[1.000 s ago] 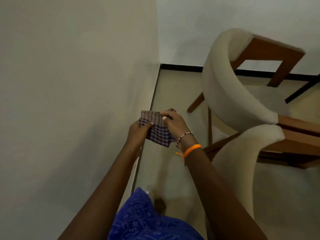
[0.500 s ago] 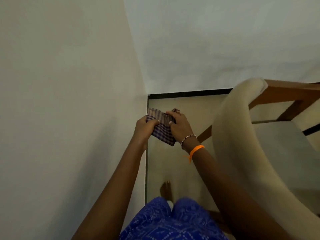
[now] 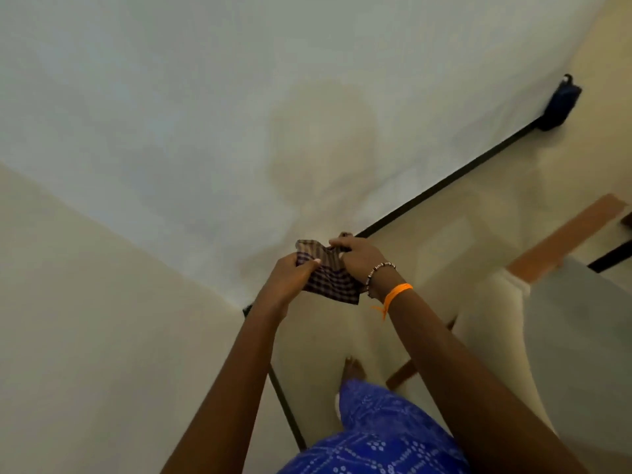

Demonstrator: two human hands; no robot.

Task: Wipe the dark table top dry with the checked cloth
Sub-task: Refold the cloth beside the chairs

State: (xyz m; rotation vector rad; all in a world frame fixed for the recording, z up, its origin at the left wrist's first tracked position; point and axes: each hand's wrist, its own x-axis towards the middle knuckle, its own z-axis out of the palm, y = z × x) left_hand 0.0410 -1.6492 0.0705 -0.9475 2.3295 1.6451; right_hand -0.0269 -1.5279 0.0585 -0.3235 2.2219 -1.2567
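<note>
While both hands hold it up in front of the body, the checked cloth (image 3: 330,280) hangs in mid-air above the pale floor (image 3: 455,234), near the corner where two walls meet. The left hand (image 3: 290,280) pinches the cloth's left edge between thumb and curled fingers, and the right hand (image 3: 359,260) closes over its upper right part, fingers bent down onto the fabric. Neither hand is open; both grip the cloth and nothing else.

It looks like thin woven cotton: light, limp and easy to crumple, with the lower corner drooping free below the hands. Such fabric probably will not slip from a dry pinch, and it cannot break, but it will bunch unevenly unless folded into a flat pad. A good hold for wiping would be a palm pressed on the folded middle, with the loose edges tucked under.

No dark table top is in view, only a cream padded chair (image 3: 547,336) with wooden legs at the right, so wiping seems not yet begun.
</note>
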